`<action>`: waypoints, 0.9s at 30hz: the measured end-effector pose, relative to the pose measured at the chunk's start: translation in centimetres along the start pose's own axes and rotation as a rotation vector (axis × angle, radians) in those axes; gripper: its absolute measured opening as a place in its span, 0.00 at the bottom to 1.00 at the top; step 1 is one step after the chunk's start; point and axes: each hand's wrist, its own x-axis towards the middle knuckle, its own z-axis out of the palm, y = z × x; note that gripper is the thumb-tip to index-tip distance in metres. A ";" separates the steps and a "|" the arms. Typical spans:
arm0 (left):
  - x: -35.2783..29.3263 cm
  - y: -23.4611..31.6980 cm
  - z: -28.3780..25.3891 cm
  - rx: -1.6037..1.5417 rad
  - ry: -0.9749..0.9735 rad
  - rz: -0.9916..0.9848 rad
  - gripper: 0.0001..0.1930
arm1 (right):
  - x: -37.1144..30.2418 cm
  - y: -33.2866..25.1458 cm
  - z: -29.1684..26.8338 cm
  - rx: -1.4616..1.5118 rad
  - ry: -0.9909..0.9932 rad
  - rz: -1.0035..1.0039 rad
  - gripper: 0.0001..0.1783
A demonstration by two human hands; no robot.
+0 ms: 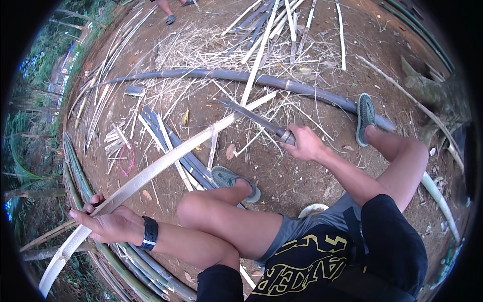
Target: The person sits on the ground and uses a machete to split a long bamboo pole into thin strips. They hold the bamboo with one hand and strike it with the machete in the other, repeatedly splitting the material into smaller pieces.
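Note:
A long split bamboo strip (166, 160), pale on its inner face, slants from the lower left up to the middle of the view. My left hand (113, 224) is closed around its lower part, with the thumb along one side. In my right hand (306, 143) is the handle of a long-bladed knife (256, 119). Its blade points up and left, and the tip lies close to the far end of the strip; whether blade and strip touch I cannot tell.
A long dark bamboo pole (226, 75) crosses the ground beyond the knife. Split strips (171, 143) and thin shavings (201, 48) litter the soil. More green poles (126, 269) lie at lower left. A tree trunk (440, 100) stands at right, and another person's foot (170, 19) shows at the top.

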 end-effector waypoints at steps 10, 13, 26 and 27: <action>-0.6 1.2 0.0 -0.086 -0.079 -0.012 0.22 | -1.8 -6.7 0.1 -0.019 0.036 -0.352 0.18; -1.1 1.1 0.1 -0.121 -0.141 -0.019 0.22 | -0.2 -4.2 -0.4 0.012 -0.027 -0.172 0.17; -1.5 1.0 0.5 -0.090 -0.077 -0.026 0.20 | 2.4 -1.0 0.9 -0.079 -0.022 -0.048 0.15; -1.1 1.2 -0.2 -0.116 -0.104 -0.019 0.19 | 2.2 -1.7 0.7 -0.094 -0.051 -0.024 0.15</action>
